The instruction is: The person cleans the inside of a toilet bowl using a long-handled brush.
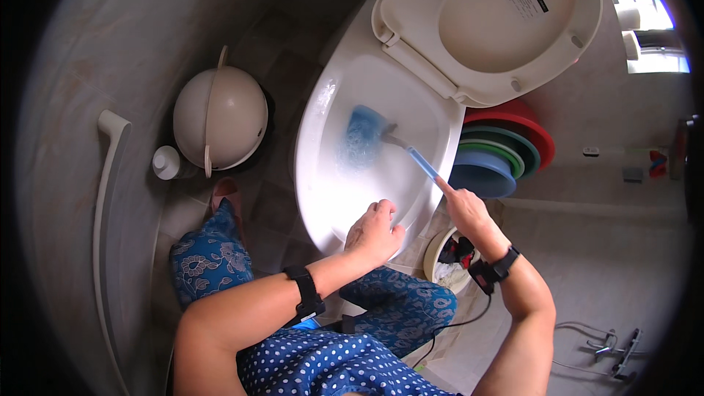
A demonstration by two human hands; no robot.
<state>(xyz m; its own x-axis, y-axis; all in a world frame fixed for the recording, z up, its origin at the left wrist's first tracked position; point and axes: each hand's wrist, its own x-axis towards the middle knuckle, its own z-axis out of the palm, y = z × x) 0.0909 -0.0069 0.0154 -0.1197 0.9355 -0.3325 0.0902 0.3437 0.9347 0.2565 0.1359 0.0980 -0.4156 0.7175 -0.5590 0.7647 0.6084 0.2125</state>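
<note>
2 arms [253, 304] bent; R hand [469, 213] w/ brush [423, 163], L hand [374, 236] half-curled.

A bathroom: there's a toilet [419, 114], stacked basins [506, 152] beside it, and a tap [629, 356] to its right.
</note>
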